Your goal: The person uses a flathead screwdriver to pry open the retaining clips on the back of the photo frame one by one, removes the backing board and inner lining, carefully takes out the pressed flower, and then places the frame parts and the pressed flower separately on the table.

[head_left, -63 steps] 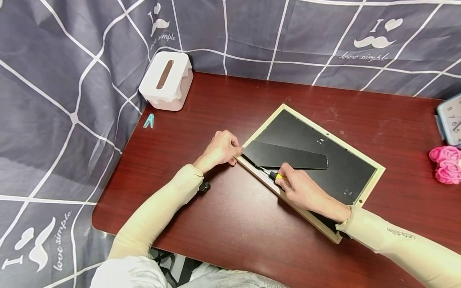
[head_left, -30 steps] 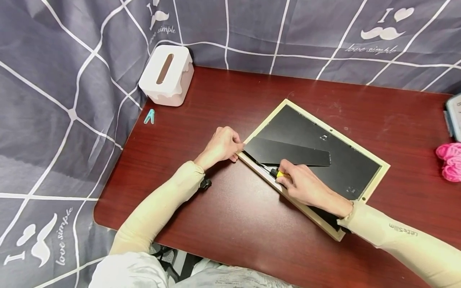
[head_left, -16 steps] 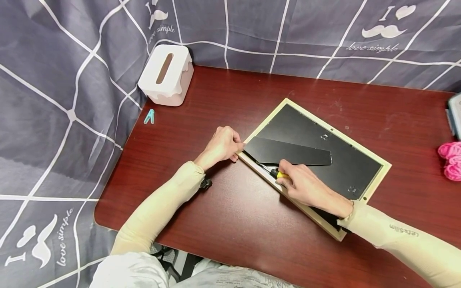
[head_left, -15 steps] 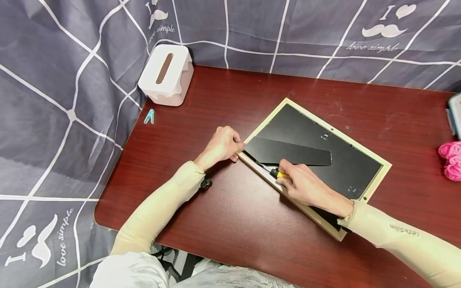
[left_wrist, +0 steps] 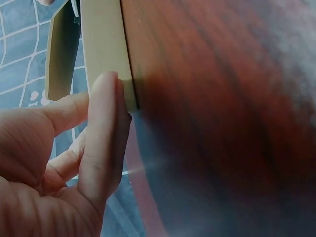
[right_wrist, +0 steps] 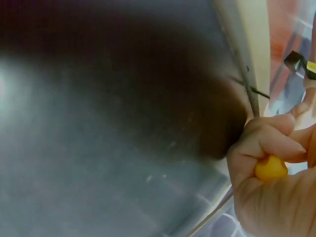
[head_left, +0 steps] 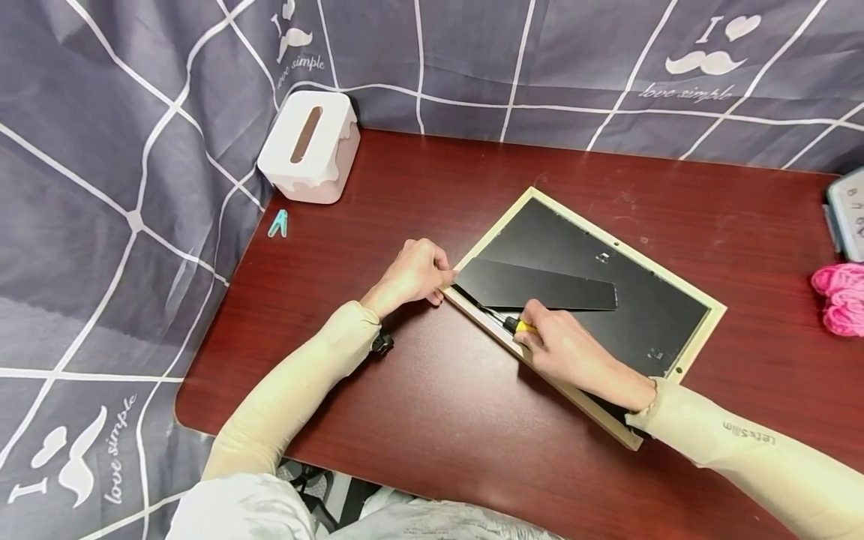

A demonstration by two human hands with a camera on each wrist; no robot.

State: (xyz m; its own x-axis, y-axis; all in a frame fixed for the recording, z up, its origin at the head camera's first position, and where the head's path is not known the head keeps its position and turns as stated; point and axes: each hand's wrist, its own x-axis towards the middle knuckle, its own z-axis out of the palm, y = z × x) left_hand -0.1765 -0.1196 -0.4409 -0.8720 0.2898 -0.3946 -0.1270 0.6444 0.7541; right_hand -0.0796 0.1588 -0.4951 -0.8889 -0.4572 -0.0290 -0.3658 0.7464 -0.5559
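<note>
A picture frame (head_left: 702,304) with a pale wooden rim lies face down on the dark red table, its black backing board (head_left: 574,251) up and a black stand flap (head_left: 533,285) across it. My left hand (head_left: 415,274) grips the frame's left corner (left_wrist: 106,59), thumb against the rim. My right hand (head_left: 570,352) holds a yellow-handled screwdriver (head_left: 516,325), its tip at the frame's near inner edge under the flap. In the right wrist view the yellow handle (right_wrist: 270,168) shows inside the curled fingers (right_wrist: 269,136).
A white tissue box (head_left: 309,146) stands at the table's back left, with a small teal clip (head_left: 278,223) nearby. A clock (head_left: 847,214) and a pink object (head_left: 840,296) sit at the right edge. Grey patterned cloth (head_left: 101,150) surrounds the table (head_left: 418,420).
Both hands keep their holds on the frame corner and the screwdriver. Only the head view has shifted slightly.
</note>
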